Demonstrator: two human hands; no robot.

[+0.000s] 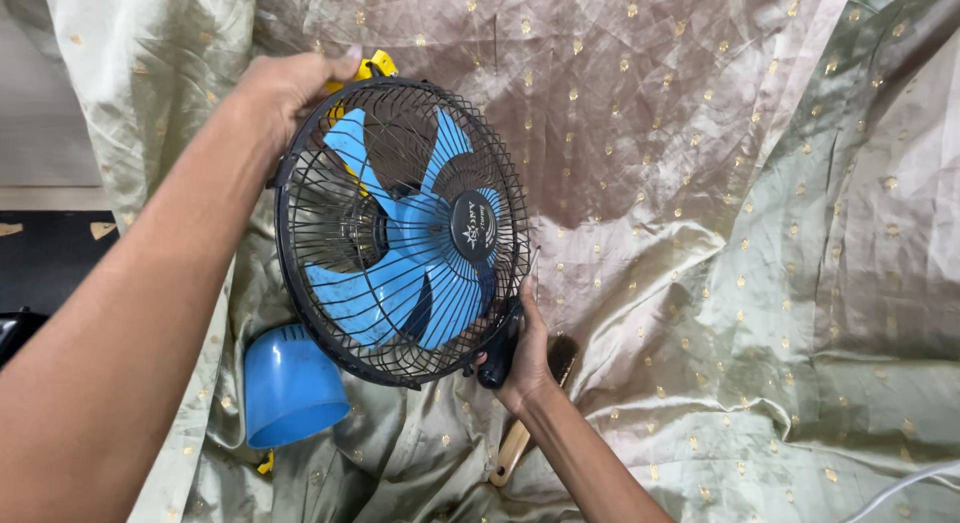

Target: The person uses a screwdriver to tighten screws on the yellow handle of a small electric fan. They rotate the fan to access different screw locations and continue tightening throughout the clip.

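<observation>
A small fan [400,228] with blue blades inside a black wire guard is held up over a draped cloth. My left hand [285,88] grips the top rim of the guard, fingers curled behind it near a yellow part [375,65]. My right hand [525,353] is at the guard's lower right edge, closed around a black-handled tool [498,348] whose tip meets the rim. The fan's blue base [290,388] shows below the guard at the lower left.
Shiny pale green and brown cloth [700,233] with gold dots covers the whole surface in folds. A wooden-handled brush [540,403] lies on it under my right wrist. A white cable [910,483] crosses the lower right corner. Dark floor shows at the far left.
</observation>
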